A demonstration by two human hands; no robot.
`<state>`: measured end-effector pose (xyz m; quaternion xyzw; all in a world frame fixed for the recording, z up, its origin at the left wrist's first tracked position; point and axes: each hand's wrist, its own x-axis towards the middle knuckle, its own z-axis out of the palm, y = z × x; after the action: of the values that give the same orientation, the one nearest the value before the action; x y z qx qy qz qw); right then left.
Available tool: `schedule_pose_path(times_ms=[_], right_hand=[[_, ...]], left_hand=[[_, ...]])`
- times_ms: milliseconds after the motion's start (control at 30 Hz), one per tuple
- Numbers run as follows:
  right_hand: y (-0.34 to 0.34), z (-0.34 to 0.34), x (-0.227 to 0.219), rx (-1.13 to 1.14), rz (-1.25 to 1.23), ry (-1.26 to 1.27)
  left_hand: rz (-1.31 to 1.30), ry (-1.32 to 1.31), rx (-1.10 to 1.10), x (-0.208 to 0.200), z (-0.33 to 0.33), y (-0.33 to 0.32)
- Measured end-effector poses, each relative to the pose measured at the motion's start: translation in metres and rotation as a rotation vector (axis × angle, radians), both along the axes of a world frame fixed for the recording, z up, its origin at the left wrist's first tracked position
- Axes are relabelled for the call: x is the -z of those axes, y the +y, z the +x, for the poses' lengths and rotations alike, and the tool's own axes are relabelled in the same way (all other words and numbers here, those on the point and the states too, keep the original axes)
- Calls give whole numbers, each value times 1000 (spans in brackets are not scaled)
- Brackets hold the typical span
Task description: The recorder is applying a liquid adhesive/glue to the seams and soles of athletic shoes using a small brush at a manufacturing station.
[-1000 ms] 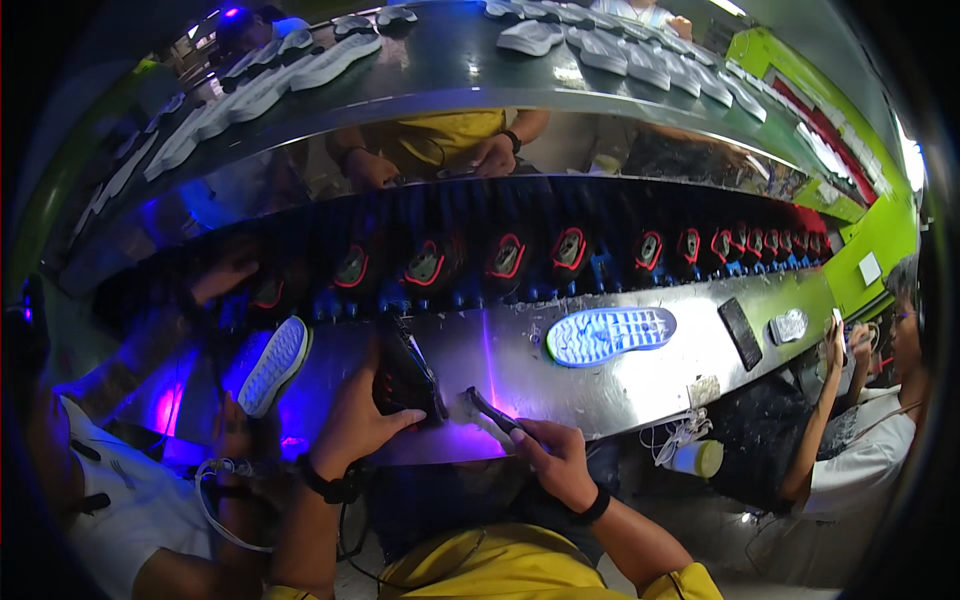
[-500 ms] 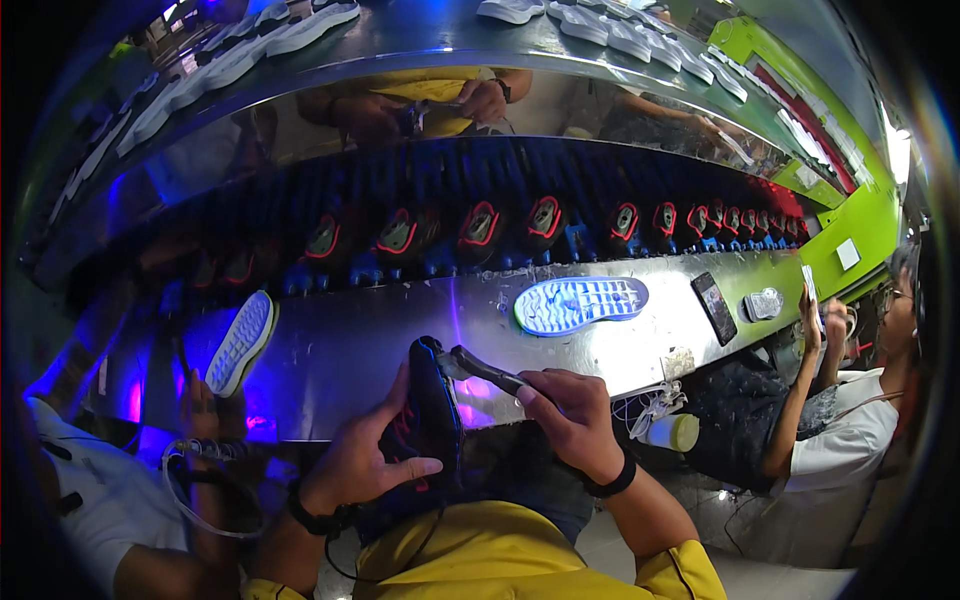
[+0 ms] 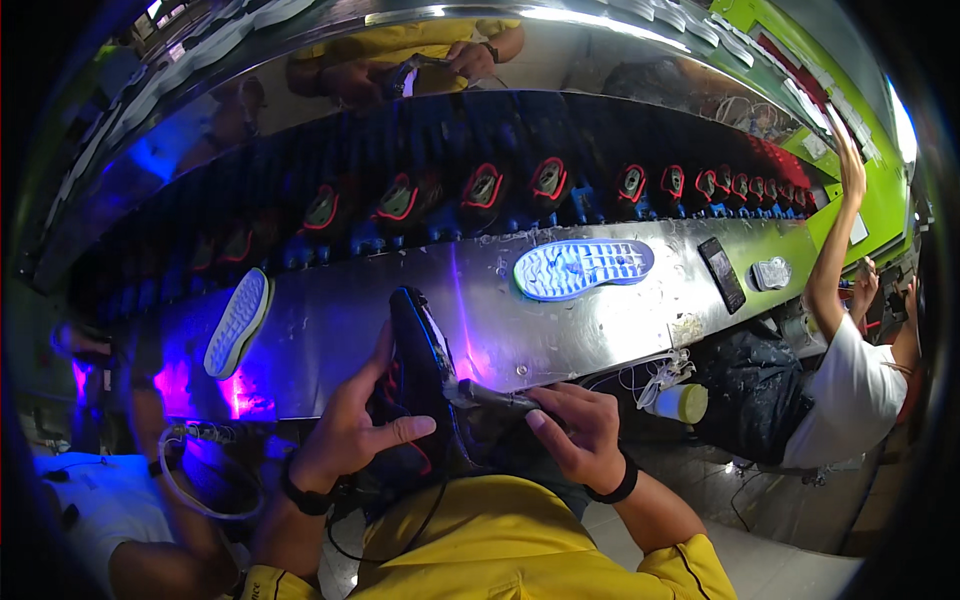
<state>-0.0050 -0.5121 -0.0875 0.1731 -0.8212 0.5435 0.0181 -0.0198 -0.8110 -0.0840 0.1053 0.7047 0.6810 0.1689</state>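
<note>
My left hand (image 3: 352, 432) is closed around a dark shoe upper (image 3: 408, 335) with red laces or trim, held up in front of my body with its sole-side edge toward the right. A thin blue line runs along that edge, and a whitish strip shows beside it. In my right hand (image 3: 582, 432), fingers and thumb pinch the dark handle of a brush (image 3: 505, 402). The brush's head touches the shoe's edge near its lower half. Beyond my hands, a white and blue shoe sole (image 3: 585, 270) lies tread up on the metal bench (image 3: 380, 285).
Another sole (image 3: 240, 322) rests on the bench at left. A black phone (image 3: 721, 275) and a small clear piece (image 3: 771, 273) are at right. Behind runs a row of dark shoe uppers (image 3: 483, 187). A yellow-lidded cup (image 3: 690, 403) stands below the bench edge. Co-workers sit on both sides.
The brush has moved down along the shoe's edge toward me, and a whitish strip now shows above it. The right co-worker's arm has reached up toward the green frame. My view has shifted slightly.
</note>
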Motion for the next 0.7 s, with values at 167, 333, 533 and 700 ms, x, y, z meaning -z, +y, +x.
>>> schedule_pose_path(times_ms=[167,333,533,700], right_hand=[[-6,-7,-8,88,62,35],[1,-9,-11,1,86,32],[11,-12,-20,-91,67,-63],[21,-13,-25,-110,107,-125]], left_hand=[[-45,35,9,-1,-4,3],[-109,-49,-42,-1,-9,-1],[-17,-180,-150,-12,-19,-2],[3,-152,-178,-10,-26,-4]])
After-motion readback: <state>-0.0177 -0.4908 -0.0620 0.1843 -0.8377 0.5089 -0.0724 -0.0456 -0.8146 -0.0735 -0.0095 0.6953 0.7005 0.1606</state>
